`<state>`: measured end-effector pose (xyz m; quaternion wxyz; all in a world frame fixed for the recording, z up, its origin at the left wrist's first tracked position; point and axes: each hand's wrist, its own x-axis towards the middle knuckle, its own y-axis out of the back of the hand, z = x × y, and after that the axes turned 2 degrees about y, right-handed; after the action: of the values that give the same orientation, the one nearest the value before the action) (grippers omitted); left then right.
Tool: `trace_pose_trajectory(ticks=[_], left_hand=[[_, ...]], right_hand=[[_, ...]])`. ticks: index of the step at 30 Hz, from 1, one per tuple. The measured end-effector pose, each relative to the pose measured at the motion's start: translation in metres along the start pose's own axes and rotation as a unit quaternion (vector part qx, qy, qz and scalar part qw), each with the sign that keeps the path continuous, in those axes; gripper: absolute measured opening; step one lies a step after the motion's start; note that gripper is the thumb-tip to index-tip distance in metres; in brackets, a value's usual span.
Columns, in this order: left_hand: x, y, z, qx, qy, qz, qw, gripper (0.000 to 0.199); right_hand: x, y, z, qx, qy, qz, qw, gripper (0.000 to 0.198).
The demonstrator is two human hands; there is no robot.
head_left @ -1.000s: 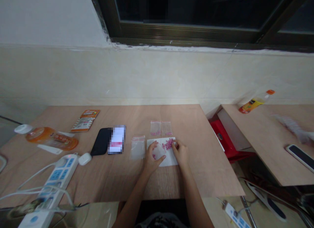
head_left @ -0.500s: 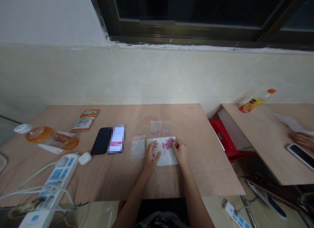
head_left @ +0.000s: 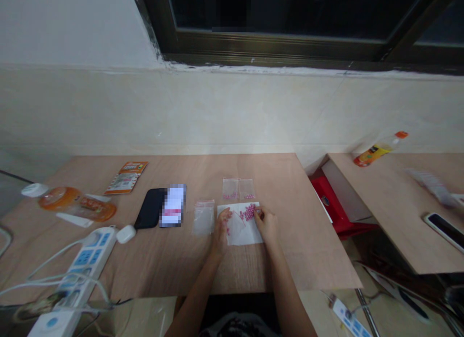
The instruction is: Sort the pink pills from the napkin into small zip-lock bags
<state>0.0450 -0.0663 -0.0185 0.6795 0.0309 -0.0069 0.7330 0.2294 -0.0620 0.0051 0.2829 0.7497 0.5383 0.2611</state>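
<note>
A white paper sheet (head_left: 244,236) lies on the table under my hands. Near its upper right is a pile of small pink beads (head_left: 248,212), with a thin pink line (head_left: 239,218) running to its left. My left hand (head_left: 218,234) rests on the sheet's left edge, fingers stretched and a few beads (head_left: 228,229) beside it. At the pile's right side my right hand (head_left: 268,226) has its fingers bent together; anything between the tips is too small to make out. Just beyond the sheet lie two clear zip bags, a left one (head_left: 229,187) and a right one (head_left: 246,187), with pink beads inside.
Clear zip bags (head_left: 203,218) lie left of the sheet. Further left are two phones, a black one (head_left: 149,209) and a lit one (head_left: 173,206), an orange packet (head_left: 126,177), a drink bottle (head_left: 78,203) and a power strip (head_left: 85,259). Another table (head_left: 402,201) stands at the right.
My left thumb has drawn in from over the sheet toward the fingers, uncovering beads at the left. My right hand has hardly moved. Another person's hand at the right has left the view.
</note>
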Motion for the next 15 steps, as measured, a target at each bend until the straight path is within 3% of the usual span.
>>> trace_pose_trajectory(ticks=[6, 15], left_hand=[[-0.0011, 0.0009, 0.0054, 0.042, -0.015, -0.036, 0.998, 0.050], [-0.0016, -0.0040, 0.0076, 0.125, -0.056, -0.072, 0.988, 0.086]], right_hand=[[0.0007, 0.0017, 0.0003, 0.023, 0.010, 0.000, 1.000, 0.038], [-0.0032, -0.0045, -0.0075, 0.202, -0.024, 0.008, 0.979, 0.045]])
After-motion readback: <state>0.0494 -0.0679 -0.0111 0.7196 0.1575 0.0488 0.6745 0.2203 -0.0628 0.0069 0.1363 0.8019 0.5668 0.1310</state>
